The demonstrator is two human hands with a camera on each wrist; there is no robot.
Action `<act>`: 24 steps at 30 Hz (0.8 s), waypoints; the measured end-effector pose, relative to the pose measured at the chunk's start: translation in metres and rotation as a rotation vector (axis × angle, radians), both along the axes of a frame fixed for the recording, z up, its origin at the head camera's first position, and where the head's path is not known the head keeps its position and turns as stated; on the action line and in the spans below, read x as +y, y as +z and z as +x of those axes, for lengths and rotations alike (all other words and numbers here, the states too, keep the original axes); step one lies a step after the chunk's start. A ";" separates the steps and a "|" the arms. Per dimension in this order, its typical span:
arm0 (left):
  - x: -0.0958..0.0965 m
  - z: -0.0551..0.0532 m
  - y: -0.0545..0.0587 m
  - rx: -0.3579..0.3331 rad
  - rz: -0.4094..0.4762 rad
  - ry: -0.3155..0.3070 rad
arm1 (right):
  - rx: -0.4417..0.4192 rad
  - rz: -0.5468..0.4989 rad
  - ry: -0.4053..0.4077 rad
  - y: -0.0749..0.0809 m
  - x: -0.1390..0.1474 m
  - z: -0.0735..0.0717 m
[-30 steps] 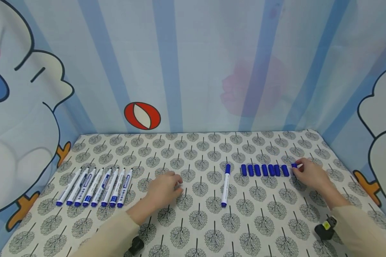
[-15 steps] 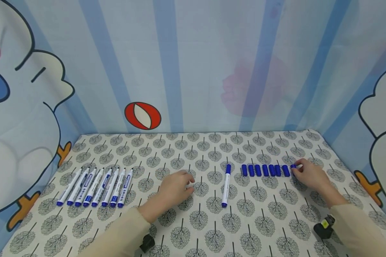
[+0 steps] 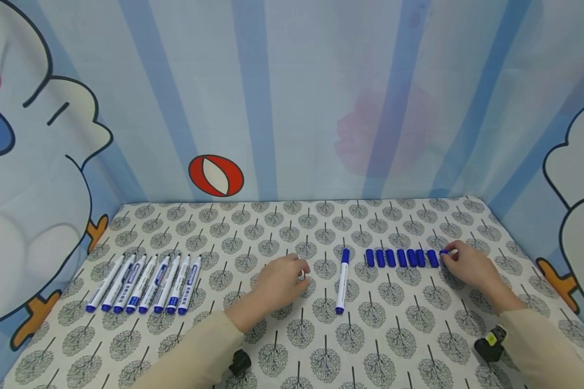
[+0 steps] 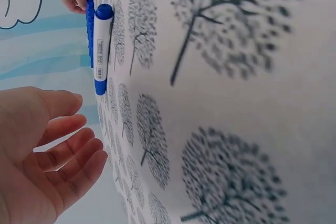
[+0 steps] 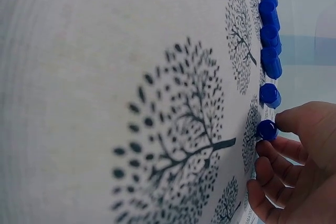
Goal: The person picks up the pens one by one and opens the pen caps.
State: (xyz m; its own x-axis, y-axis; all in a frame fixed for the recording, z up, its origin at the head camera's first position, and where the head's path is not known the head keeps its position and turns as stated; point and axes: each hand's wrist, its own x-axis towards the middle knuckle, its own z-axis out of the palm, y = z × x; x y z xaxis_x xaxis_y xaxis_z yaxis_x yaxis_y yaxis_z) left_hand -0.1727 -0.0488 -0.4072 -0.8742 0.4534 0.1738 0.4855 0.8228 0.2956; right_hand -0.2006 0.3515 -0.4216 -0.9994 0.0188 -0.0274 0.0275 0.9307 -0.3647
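My right hand [image 3: 472,267] pinches a blue marker cap [image 5: 267,129] between thumb and fingers at the right end of a row of caps. Several more blue caps [image 3: 401,257] lie side by side to its left. One capped whiteboard marker [image 3: 342,283] lies alone near the table's middle, blue cap pointing away. Over the cloth left of that marker is my left hand [image 3: 281,281], its fingers loosely bent and holding nothing. In the left wrist view the capped marker [image 4: 103,45] lies beyond the fingertips, apart from them.
Several uncapped whiteboard markers [image 3: 146,286] lie in a slanted row at the left, dark tips pointing away. A white cloth with grey tree prints [image 3: 292,335] covers the table. A cartoon-printed curtain [image 3: 311,97] stands behind and at both sides.
My left hand has moved right across the cloth, closer to the capped marker. My right hand has shifted slightly left with the cap, closer to the row, and then stayed there.
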 end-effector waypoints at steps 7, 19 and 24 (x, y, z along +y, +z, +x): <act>0.014 -0.003 0.003 0.006 -0.001 -0.011 | -0.013 0.004 -0.011 -0.001 0.000 -0.001; 0.036 -0.007 0.001 -0.127 -0.029 0.013 | 0.012 0.005 -0.033 -0.002 0.001 0.001; 0.042 -0.009 -0.001 -0.147 -0.027 0.009 | 0.021 0.012 -0.016 -0.002 0.001 0.001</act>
State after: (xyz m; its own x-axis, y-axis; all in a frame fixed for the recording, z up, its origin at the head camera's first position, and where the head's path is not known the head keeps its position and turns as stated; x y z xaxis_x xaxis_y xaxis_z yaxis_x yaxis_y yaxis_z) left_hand -0.1815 -0.0067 -0.4081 -0.8935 0.4480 0.0318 0.4312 0.8357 0.3402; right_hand -0.2001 0.3529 -0.4240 -0.9994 0.0347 -0.0066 0.0347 0.9346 -0.3540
